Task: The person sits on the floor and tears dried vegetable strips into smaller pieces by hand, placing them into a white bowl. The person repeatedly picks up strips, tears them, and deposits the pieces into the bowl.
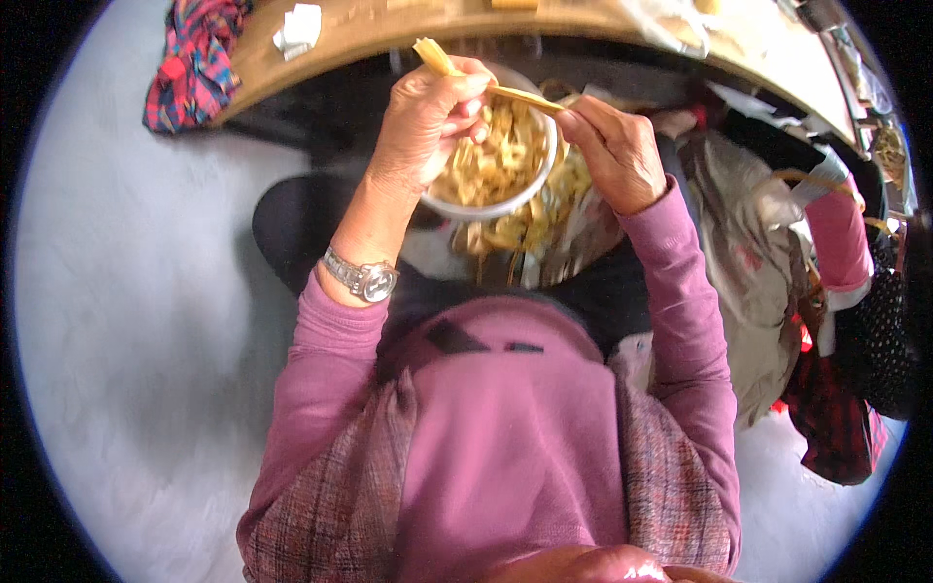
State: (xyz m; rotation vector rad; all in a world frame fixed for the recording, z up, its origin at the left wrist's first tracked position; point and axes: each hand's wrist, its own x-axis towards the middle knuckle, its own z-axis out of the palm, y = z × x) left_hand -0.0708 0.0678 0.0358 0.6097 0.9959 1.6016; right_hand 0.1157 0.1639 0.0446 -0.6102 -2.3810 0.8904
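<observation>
Between my hands stretches a strip of yellowish plant material, perhaps dried husk or stalk. My left hand is closed round a thicker bundle of it, whose frayed end sticks out above the thumb. With thumb and fingers, my right hand pinches the strip's other end. Below both hands is a round bowl with a pale rim, full of similar yellow pieces. More loose pieces lie outside the bowl, below it and to its right. The palm side of the right hand is hidden.
A curved-looking wooden table edge runs across the top, with a crumpled white paper and a checked cloth at its left. Large greyish-brown sacking lies on the right. Beyond it, another person's pink sleeve shows.
</observation>
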